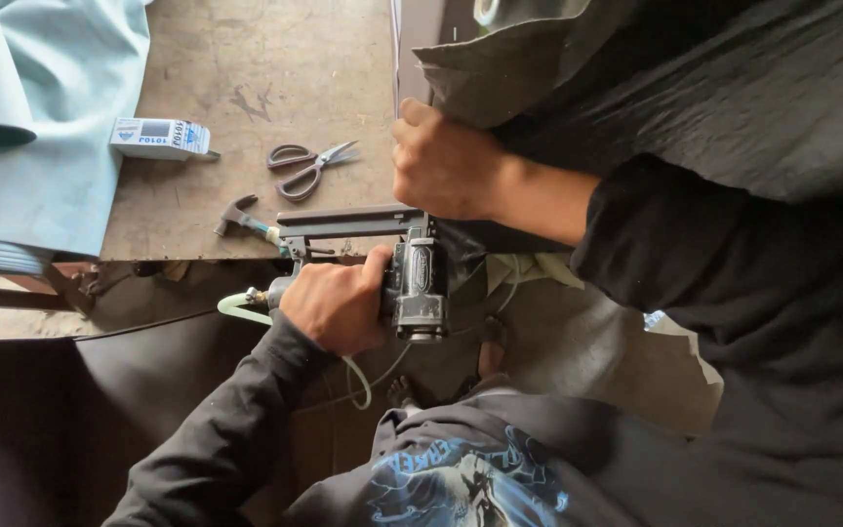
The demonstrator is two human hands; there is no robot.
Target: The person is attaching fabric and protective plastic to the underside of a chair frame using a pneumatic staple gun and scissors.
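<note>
A black pneumatic staple gun [412, 283] was gripped by its handle in one hand [336, 310], fingers clenched round it; by the look of the sleeves this was taken for the right hand, though the sideways view left that uncertain. The gun was held at the edge of the worn wooden bench [246, 59], its long magazine lying along that edge. A pale green air hose [236, 308] ran from its rear and looped below the hand.

The other hand [441, 168] was closed in a fist on a fold of dark grey-black fabric [714, 88], held just above the gun's nose. Whether a frame lay under the fabric could not be told.

Risks, as judged: the fabric hand sat near the gun's head, so a slip or a misfire could catch the knuckles. The hose loop hung near the feet [480, 361] and could snag. Slack fabric could be fastened with a pucker if the hold eased.

Around: a small hammer with a teal handle [243, 221] was noted just beside the magazine, grey-handled scissors [309, 166] a little further in, a small blue and white box [160, 138] near them, and rolled pale blue-green sheet material [46, 117] at the bench's far side. The hammer lay closest to the gun's path along the edge.
</note>
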